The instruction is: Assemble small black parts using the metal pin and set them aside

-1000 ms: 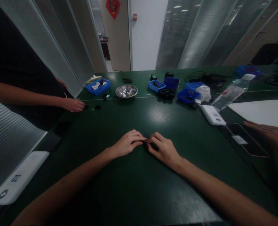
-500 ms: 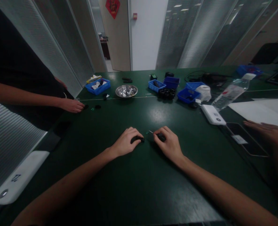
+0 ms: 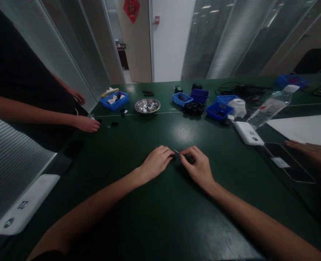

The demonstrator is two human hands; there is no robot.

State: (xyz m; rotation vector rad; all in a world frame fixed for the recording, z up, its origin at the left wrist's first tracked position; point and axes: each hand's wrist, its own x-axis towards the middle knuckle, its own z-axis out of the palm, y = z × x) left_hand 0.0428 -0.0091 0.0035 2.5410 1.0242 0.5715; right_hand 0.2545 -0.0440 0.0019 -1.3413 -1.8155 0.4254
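My left hand (image 3: pixel 158 163) is closed, fingers curled down over a small black part (image 3: pixel 173 157) at the tabletop. Only the right end of that part shows past the fingertips. Just right of it, my right hand (image 3: pixel 200 167) pinches a thin tool between thumb and forefinger. The tool's slim pale metal shaft (image 3: pixel 176 151) points left, toward my left fingertips. Something dark lies inside the curl of my right fingers, mostly hidden. The two hands are close together but apart, above the dark green table (image 3: pixel 160 217).
Along the back stand a metal bowl (image 3: pixel 147 111), blue bins (image 3: pixel 115 106), black ring-shaped parts (image 3: pixel 194 108) and a tilted plastic bottle (image 3: pixel 269 107). White power banks (image 3: pixel 249 133) lie at both sides. A person's hand (image 3: pixel 88 124) is at left, another person's hand (image 3: pixel 309 150) at right.
My left hand has moved right with the black part, closer to the right hand, and now covers most of it. A small green piece between the hands no longer shows.
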